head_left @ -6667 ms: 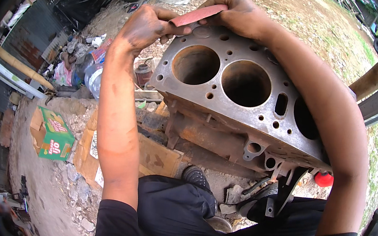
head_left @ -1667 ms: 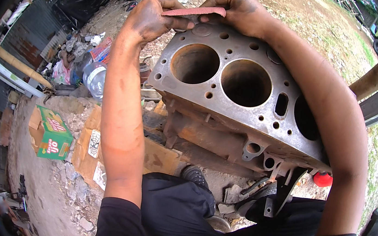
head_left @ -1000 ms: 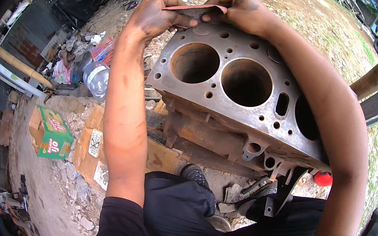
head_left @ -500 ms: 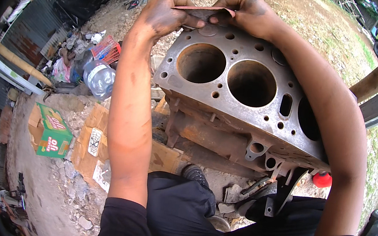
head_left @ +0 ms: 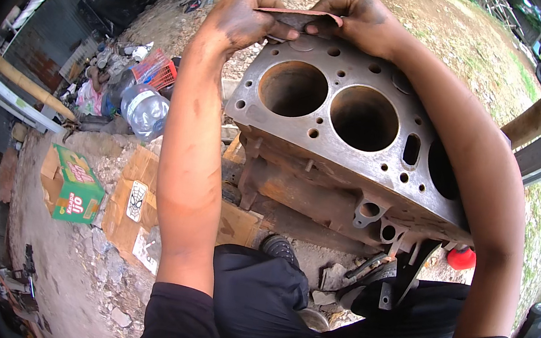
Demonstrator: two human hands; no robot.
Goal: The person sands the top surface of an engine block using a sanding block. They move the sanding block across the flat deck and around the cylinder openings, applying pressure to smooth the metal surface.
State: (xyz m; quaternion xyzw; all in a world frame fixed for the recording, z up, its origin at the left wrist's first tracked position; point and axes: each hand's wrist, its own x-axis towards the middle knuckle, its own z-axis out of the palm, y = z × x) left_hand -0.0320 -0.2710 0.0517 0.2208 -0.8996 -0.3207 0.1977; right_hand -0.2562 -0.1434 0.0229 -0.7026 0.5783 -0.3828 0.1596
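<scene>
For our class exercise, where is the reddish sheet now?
In the head view, the reddish sheet is at top centre, held between the left hand and right hand, near the far edge of the engine block.

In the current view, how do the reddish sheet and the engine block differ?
Size: the sheet is small and thin, while the block is large and thick.
Colour: the sheet shows a reddish edge and a dark face; the block is grey on top, rusty brown on its side.
Shape: the sheet is slightly curved; the block's top is flat, with round bores.
Support: left hand and right hand pinch the sheet, not the block.
</scene>
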